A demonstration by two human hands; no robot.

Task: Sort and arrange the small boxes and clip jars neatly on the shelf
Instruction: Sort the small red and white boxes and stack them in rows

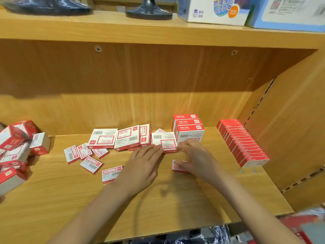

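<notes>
Several small red-and-white boxes lie scattered on the wooden shelf (pixel 175 199). A flat box (pixel 165 142) lies in the middle; the fingertips of my left hand (pixel 142 164) touch its left edge, and my right hand (pixel 197 157) reaches to its right edge. My right thumb rests on another small box (pixel 179 167) below it. A neat stack of upright boxes (pixel 189 129) stands just behind. A tidy long row of boxes (pixel 242 143) runs along the right side. Loose boxes (pixel 84 154) lie to the left. No clip jars are in view.
A jumbled pile of larger red-and-white boxes (pixel 15 150) crowds the left edge. The upper shelf (pixel 123 29) carries dark stands and printed cartons (pixel 214 9). The shelf's right wall (pixel 290 129) has slotted rails. Packaged goods (pixel 302 224) sit below at the lower right.
</notes>
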